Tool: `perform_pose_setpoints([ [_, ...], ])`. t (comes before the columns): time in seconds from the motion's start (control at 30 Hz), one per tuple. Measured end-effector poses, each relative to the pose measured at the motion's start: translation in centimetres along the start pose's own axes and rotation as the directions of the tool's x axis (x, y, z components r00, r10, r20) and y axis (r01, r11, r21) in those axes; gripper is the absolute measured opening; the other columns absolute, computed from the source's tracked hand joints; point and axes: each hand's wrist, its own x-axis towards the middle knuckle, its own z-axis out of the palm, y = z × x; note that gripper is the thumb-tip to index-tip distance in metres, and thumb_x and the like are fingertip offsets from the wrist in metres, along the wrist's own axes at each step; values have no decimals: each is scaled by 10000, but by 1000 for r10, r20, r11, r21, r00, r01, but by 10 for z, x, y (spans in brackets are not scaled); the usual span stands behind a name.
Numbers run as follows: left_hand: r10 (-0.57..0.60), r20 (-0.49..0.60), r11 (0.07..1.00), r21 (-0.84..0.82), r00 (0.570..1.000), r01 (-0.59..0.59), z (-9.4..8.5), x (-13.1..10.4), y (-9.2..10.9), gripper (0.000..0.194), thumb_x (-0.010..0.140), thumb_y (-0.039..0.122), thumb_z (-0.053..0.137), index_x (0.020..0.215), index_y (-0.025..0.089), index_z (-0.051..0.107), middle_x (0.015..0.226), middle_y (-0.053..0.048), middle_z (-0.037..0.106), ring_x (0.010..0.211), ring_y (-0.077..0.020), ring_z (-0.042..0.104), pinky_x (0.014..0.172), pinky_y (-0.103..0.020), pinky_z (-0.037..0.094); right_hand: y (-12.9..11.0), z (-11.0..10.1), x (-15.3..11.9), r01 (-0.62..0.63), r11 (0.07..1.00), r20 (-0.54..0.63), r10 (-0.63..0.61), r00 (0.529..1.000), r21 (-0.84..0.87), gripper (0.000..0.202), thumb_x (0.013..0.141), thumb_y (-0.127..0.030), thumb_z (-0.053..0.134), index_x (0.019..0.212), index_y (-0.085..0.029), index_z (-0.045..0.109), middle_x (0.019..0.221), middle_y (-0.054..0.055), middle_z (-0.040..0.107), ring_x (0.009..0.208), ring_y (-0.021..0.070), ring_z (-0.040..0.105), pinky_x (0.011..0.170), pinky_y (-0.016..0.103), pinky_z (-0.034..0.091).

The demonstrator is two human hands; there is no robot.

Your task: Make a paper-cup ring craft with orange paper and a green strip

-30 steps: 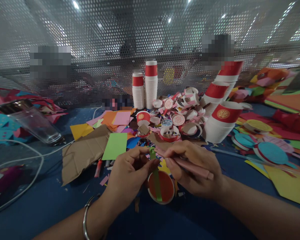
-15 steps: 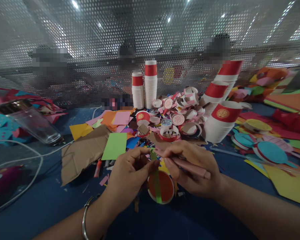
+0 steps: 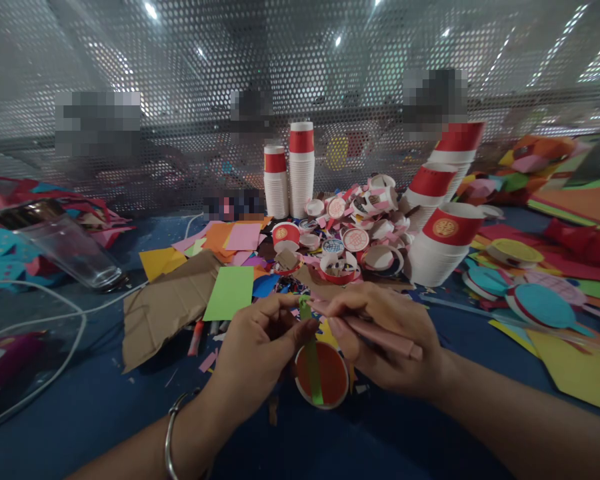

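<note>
The head view shows the left hand (image 3: 263,353) pinching a narrow green paper strip (image 3: 311,363) between thumb and fingers, its far end curled. The strip runs down across a round orange disc with a white rim (image 3: 333,373), low in the middle over the blue tabletop (image 3: 280,450). The right hand (image 3: 395,337) grips a slim pink pen-like tool (image 3: 380,333), its tip at the strip's curled end. Left of the hands lie a flat brown cardboard piece (image 3: 167,307) and a bright green paper rectangle (image 3: 230,293); beyond them stand 2 upright stacks of red-and-white paper cups (image 3: 302,173).
</note>
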Motion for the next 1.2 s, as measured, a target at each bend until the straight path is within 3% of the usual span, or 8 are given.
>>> perform_pose_setpoints([
  [0.47,-9,-1,999,-39,1000,9,2,1,1,359,722,322,892,1004,177,724,552,100,538,388,-40,426,360,-128,322,0,0,2,-9,1000,16,9,1000,-8,125,903,-128,621,948,-245,613,797,-12,758,656,144,710,648,263,597],
  [0.93,29,11,999,18,1000,-29,0,2,1,334,825,419,811,1018,170,698,577,92,540,388,-35,457,362,-121,334,1,-1,3,14,1000,-7,-15,1000,-19,143,890,-118,635,957,-241,607,809,-16,764,667,139,722,669,244,605],
  [1.2,20,-4,1000,11,1000,-20,0,1,-1,386,806,441,829,1035,162,693,594,82,560,408,-41,481,374,-124,358,2,-1,1,19,1000,3,-19,1000,-9,115,902,-132,630,956,-230,603,807,-18,748,666,120,707,679,222,593],
])
